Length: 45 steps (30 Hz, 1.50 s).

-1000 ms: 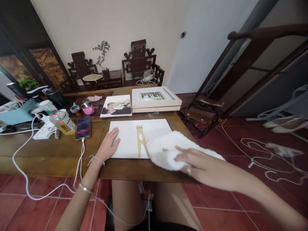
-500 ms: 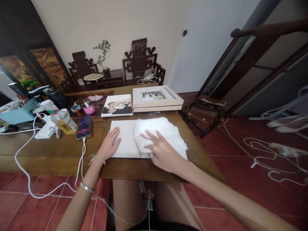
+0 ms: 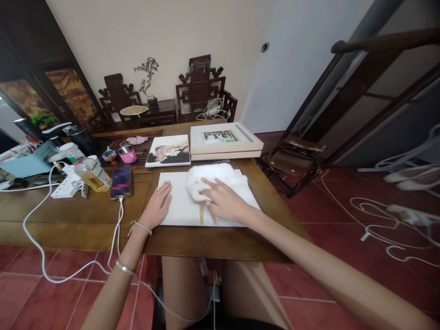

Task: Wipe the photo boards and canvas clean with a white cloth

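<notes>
A flat white board (image 3: 180,206), perhaps a canvas, lies on the wooden table in front of me. Two yellowish streaks show near its lower edge. My left hand (image 3: 158,201) rests flat on its left end, fingers stretched and holding nothing. On the board's middle and right part sits a fluffy white cloth (image 3: 201,176), bunched at its left side. My right hand (image 3: 222,199) presses down on this cloth with its fingers partly bent into it. The board's surface beneath the cloth is hidden.
Behind the board stand a photo panel (image 3: 168,150) and stacked frames (image 3: 225,153). Leftward are a phone (image 3: 121,181) on a charging cable, a bottle of yellow liquid (image 3: 92,173), a pink mug (image 3: 127,155) and a power strip (image 3: 65,187). The table's front edge is close to me.
My right hand and the white cloth have shifted left and slightly away from me, uncovering the yellowish streaks and the board's lower right part. My left hand stays in place.
</notes>
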### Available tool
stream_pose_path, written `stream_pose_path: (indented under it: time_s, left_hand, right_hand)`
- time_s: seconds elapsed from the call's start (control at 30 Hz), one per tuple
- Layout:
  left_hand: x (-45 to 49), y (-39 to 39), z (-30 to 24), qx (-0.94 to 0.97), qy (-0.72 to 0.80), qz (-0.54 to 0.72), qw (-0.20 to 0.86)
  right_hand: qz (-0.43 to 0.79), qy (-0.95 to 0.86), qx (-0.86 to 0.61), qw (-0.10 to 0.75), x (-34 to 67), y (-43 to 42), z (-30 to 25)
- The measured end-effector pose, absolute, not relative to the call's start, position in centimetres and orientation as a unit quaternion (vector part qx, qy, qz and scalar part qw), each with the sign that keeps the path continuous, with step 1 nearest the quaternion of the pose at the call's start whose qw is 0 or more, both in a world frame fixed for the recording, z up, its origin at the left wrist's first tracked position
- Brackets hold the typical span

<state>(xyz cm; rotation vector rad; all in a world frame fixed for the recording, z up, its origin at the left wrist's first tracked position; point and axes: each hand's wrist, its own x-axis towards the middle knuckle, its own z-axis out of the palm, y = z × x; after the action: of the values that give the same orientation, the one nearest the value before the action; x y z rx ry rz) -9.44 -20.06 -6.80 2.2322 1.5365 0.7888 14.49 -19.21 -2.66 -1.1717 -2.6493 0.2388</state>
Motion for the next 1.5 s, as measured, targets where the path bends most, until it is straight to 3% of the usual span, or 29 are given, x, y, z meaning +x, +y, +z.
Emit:
stream_pose_path:
  time_s: [0.17, 0.47, 0.63, 0.9, 1.07, 1.27, 1.5]
  left_hand:
    - [-9.6, -19.9, -7.1, 0.780, 0.538, 0.281, 0.152]
    - [-9.5, -20.0, -7.2, 0.782, 0.542, 0.275, 0.141]
    - [-9.6, -19.9, -7.3, 0.780, 0.547, 0.271, 0.138]
    - [-9.9, -19.7, -7.6, 0.783, 0.540, 0.276, 0.141]
    - [-9.8, -19.8, -7.5, 0.784, 0.540, 0.272, 0.139]
    - [-9.8, -19.8, -7.5, 0.790, 0.537, 0.264, 0.134]
    - [-9.6, -19.9, -7.2, 0.776, 0.546, 0.274, 0.158]
  right_hand:
    - [0.034, -0.906, -0.413, 0.084, 11.6, -17.5, -2.6]
    - [0.085, -0.938, -0.337, -0.002, 11.4, -29.1, -1.6]
    - [0.105, -0.934, -0.339, 0.038, 11.0, -26.6, -1.2]
    - [-0.007, -0.915, -0.393, 0.087, 8.2, -16.7, -2.7]
    - [-0.001, -0.932, -0.352, 0.082, 8.4, -21.6, -3.0]
    - [0.101, -0.952, -0.284, 0.060, 11.3, -28.5, -2.1]
    - [0.117, -0.908, -0.385, 0.113, 11.8, -23.1, -1.8]
